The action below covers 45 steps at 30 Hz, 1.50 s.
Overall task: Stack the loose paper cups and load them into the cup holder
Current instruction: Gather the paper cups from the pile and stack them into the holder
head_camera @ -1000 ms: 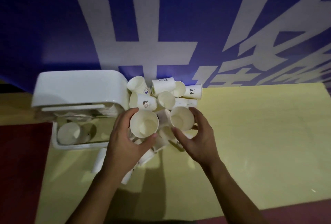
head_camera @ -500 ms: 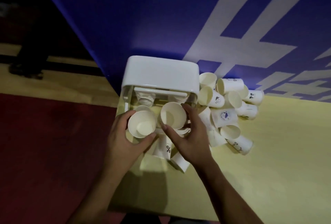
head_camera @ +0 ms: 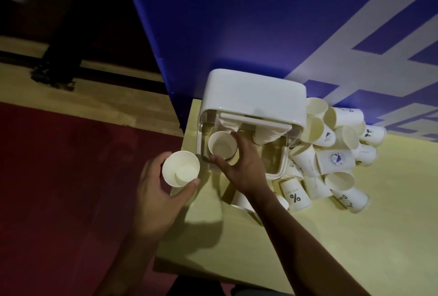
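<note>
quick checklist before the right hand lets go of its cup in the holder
1. Right hand grips the cup: ok, thumb and fingers curl round its rim.
2. Cup is inside the cup holder: ok, in its left side.
3. Cup seated on a stack: cannot tell, its base is hidden.
4. Left hand has the second cup ready: ok, held left of the holder.
5. Loose cups all loaded: not ok, a pile lies right of the holder.
</note>
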Available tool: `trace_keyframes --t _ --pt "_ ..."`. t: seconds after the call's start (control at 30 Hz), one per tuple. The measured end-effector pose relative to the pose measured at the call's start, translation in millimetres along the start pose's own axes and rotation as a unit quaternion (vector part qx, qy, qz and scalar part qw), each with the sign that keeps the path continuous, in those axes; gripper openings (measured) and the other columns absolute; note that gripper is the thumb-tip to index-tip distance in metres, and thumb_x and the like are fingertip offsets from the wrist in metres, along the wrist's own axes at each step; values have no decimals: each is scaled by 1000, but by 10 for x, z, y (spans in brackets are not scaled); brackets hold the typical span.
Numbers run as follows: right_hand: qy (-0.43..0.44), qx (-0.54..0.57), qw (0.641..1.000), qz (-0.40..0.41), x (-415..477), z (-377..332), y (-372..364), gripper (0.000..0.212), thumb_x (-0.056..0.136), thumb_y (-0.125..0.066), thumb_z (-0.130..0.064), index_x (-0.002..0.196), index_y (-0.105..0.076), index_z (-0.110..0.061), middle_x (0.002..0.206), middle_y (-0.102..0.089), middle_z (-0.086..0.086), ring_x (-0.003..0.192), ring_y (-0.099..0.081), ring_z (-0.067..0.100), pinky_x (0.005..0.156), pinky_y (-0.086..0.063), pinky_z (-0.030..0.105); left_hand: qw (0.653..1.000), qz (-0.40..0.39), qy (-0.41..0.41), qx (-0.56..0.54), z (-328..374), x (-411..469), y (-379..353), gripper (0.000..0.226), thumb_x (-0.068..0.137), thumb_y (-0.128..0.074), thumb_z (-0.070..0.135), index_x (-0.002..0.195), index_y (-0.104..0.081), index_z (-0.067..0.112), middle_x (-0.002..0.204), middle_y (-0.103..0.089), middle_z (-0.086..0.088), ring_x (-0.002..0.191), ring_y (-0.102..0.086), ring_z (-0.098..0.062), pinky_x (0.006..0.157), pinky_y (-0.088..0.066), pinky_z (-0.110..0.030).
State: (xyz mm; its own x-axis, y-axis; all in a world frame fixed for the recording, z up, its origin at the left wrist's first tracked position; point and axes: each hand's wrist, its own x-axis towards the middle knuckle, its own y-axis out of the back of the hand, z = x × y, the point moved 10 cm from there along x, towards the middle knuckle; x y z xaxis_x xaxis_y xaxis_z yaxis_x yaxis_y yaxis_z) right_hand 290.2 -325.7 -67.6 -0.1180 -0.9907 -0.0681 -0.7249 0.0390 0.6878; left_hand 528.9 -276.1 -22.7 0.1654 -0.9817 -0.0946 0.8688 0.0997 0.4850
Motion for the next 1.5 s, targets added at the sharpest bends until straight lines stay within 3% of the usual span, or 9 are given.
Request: trace_keyframes --t 0.27,0.5,0.63,0.7,0.77,0.87,1.0,1.27,1.5 --pt "-45 -40 998 -23 30 157 -148 85 78 -78 -65 147 -50 -23 141 -58 0 128 -53 22 98 -52 41 999 -24 -9 -20 146 108 -146 69 71 -92 20 129 -57 29 122 -53 21 110 -49 19 82 -38 2" --pt "-64 -51 995 -60 9 256 -146 86 81 -74 -65 151 -46 -21 146 -54 1 132 -50 24 102 -51 43 998 -43 -41 -10 314 252 -372 74 70 -92 35 133 -56 28 128 -56 12 116 -55 -2 88 -52 -25" --pt "-75 86 993 17 -138 128 189 37 102 -60 -40 134 -62 -22 126 -63 -14 119 -62 16 94 -55 37 996 -37 -75 -14 467 308 -389 73 68 -94 31 131 -58 23 126 -59 9 116 -57 -7 90 -51 -26" --pt "-71 165 983 48 -232 12 381 24 105 -56 -33 125 -68 -28 120 -65 -24 113 -62 4 87 -53 23 995 -52 -89 -15 543 331 -448 74 67 -95 29 131 -58 21 127 -59 9 117 -58 -9 91 -52 -29" --pt "-60 213 974 40 -257 -97 452 27 105 -57 -33 129 -68 -28 126 -68 -19 117 -62 3 83 -49 12 992 -73 -107 -6 629 352 -568 75 66 -95 28 131 -57 24 129 -57 12 120 -55 -3 93 -49 -21" --pt "-18 203 979 17 -205 -191 440 32 103 -60 -30 135 -65 -26 131 -67 -17 123 -61 9 92 -50 18 988 -87 -127 25 690 404 -781 74 67 -93 30 131 -57 27 127 -55 13 113 -50 10 88 -38 -2" --pt "-29 155 988 0 -115 31 345 37 103 -60 -32 139 -62 -27 131 -67 -18 121 -60 7 97 -47 21 988 -99 -101 64 507 515 -1006 75 67 -90 41 134 -57 30 136 -52 11 111 -50 3 80 -35 4" --pt "-37 6 996 -84 -12 484 -108 56 100 -50 -51 149 -52 -25 142 -63 1 133 -56 23 109 -46 44 977 -142 -63 148 0 629 -1334 83 67 -87 49 140 -55 29 136 -51 10 123 -55 -14 90 -55 -37" --pt "-74 4 992 -107 -5 569 -192 52 106 -49 -44 156 -40 -32 141 -62 8 134 -53 27 106 -42 35 975 -150 -45 159 -36 672 -1394 78 72 -87 38 142 -53 30 140 -52 10 124 -55 -14 91 -52 -34"
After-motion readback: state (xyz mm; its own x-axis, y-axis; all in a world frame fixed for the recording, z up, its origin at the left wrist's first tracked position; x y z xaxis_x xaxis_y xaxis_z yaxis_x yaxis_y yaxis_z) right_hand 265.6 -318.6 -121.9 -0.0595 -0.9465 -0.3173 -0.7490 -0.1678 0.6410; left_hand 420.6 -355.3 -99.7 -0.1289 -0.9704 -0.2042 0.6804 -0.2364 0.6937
